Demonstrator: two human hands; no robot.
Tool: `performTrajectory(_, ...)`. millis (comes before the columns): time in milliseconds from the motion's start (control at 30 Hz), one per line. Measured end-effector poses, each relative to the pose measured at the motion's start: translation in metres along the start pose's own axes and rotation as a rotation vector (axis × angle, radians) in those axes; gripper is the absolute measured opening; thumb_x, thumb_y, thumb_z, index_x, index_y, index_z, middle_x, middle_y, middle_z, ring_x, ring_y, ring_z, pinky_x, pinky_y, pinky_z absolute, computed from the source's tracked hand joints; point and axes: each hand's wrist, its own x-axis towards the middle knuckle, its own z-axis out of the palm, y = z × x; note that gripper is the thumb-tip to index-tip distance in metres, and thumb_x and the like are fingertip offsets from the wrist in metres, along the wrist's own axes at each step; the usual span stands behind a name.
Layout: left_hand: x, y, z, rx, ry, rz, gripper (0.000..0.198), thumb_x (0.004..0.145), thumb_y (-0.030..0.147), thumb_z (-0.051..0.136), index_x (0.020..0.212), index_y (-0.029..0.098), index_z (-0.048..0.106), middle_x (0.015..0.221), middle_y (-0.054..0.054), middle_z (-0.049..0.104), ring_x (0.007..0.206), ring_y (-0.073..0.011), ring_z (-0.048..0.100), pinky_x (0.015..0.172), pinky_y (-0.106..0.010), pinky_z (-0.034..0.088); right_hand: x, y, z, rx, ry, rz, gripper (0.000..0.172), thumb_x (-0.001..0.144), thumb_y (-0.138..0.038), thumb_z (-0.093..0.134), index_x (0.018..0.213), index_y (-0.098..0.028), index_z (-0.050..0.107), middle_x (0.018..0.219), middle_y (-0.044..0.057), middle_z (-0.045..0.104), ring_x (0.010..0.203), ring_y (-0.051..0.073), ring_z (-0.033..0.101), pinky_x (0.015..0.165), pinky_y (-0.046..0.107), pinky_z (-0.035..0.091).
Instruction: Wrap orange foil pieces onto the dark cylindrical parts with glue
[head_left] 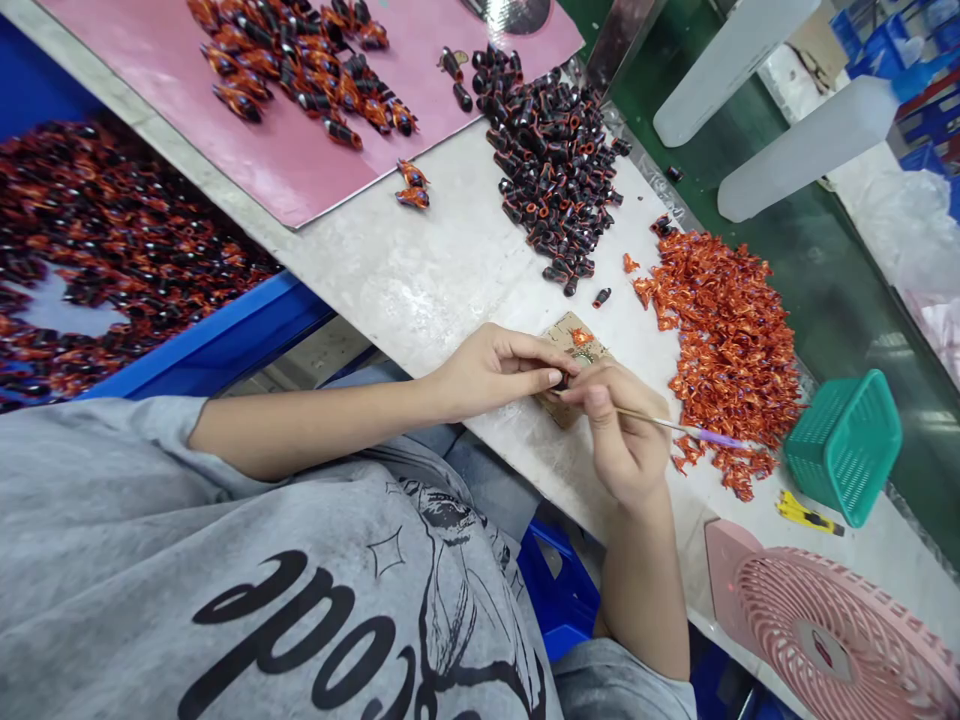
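Over a small brown cardboard piece (559, 410), my two hands meet. My left hand (510, 370) pinches a small black part (564, 381), mostly hidden by the fingers. Close against it, my right hand (626, 425) is closed round a thin paintbrush (675, 427) with a purple section; its working tip is hidden between the hands. One small orange piece (579, 337) lies on the cardboard. Beyond the hands is a heap of black hollow parts (555, 160), and to their right a heap of orange pieces (731, 345).
Joined orange-and-black pieces (300, 65) lie on a pink sheet (300, 180). A blue bin (202, 335) at left holds many more. At right are a green basket (825, 450), a yellow cutter (808, 515) and a pink fan (825, 630). White bottles (806, 150) stand behind.
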Motion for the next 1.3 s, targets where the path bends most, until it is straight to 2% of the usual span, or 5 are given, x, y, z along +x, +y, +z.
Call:
performTrajectory(100,0.000,0.000,0.000,0.015,0.002,-0.006,0.035,0.066,0.042,0.090,0.089,0.016,0.083,0.098,-0.011,0.082,0.094,-0.0242,0.078,0.088,-0.032,0.064,-0.001,-0.001,0.002,-0.009,0.014,-0.031,0.031,0.100,-0.028,0.048,0.078,-0.020,0.067,0.071,0.002,0.065,0.068,0.015,0.062,0.064,0.032,0.052)
performTrajectory(300,0.001,-0.002,0.001,-0.135,-0.004,-0.061,0.040,0.066,0.042,0.091,0.092,0.013,0.082,0.086,-0.011,0.081,0.077,-0.0215,0.078,0.078,-0.036,0.067,-0.001,-0.002,-0.005,0.243,0.352,0.024,0.032,0.099,-0.029,0.053,0.076,-0.021,0.072,0.066,0.002,0.064,0.058,0.012,0.056,0.049,0.026,0.041)
performTrajectory(400,0.003,-0.001,0.002,-0.194,0.022,-0.071,0.040,0.062,0.040,0.094,0.087,0.013,0.081,0.084,-0.009,0.080,0.075,-0.0197,0.077,0.076,-0.034,0.067,0.002,-0.002,-0.007,0.320,0.436,0.054,0.033,0.097,-0.034,0.058,0.070,-0.020,0.071,0.060,0.001,0.062,0.053,0.011,0.054,0.044,0.024,0.038)
performTrajectory(733,0.004,0.003,0.005,-0.293,0.075,-0.121,0.039,0.052,0.037,0.098,0.077,0.013,0.079,0.077,-0.004,0.078,0.060,-0.0121,0.073,0.063,-0.024,0.065,0.000,0.007,0.005,0.395,0.369,0.335,0.040,0.089,-0.053,0.066,0.069,-0.019,0.070,0.052,-0.002,0.065,0.038,0.008,0.054,0.036,0.021,0.037)
performTrajectory(1300,0.001,-0.001,0.002,-0.102,-0.010,-0.071,0.036,0.056,0.039,0.095,0.074,0.013,0.079,0.073,-0.007,0.078,0.062,-0.0177,0.073,0.065,-0.031,0.066,0.005,-0.001,0.011,0.102,0.344,0.303,0.048,0.087,-0.059,0.065,0.059,-0.020,0.065,0.044,-0.004,0.060,0.033,0.007,0.050,0.034,0.019,0.039)
